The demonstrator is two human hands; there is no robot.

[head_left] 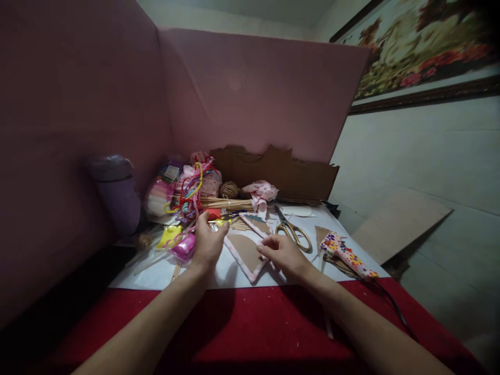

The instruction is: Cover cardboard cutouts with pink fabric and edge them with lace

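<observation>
A fan-shaped cardboard piece (247,251) with pink patterned fabric folded over its edges lies on the white sheet between my hands. My right hand (283,254) is at its right edge, the fingers curled and pinching there. My left hand (210,240) is held above the sheet at the left, thumb and fingers apart with nothing between them. Just behind the first piece is another fabric-edged cardboard piece (258,223). Gold-handled scissors (294,232) lie beyond my right hand. Part of the front piece's right side is hidden by my right fingers.
A flower-patterned glue gun (347,255) with a black cord lies at right. Colourful pipe cleaners (193,190), wooden sticks (222,203), a twine ball (229,190) and crumpled pink fabric (262,191) crowd the back. A purple bag (117,195) stands left. Red cloth (250,328) covers the front.
</observation>
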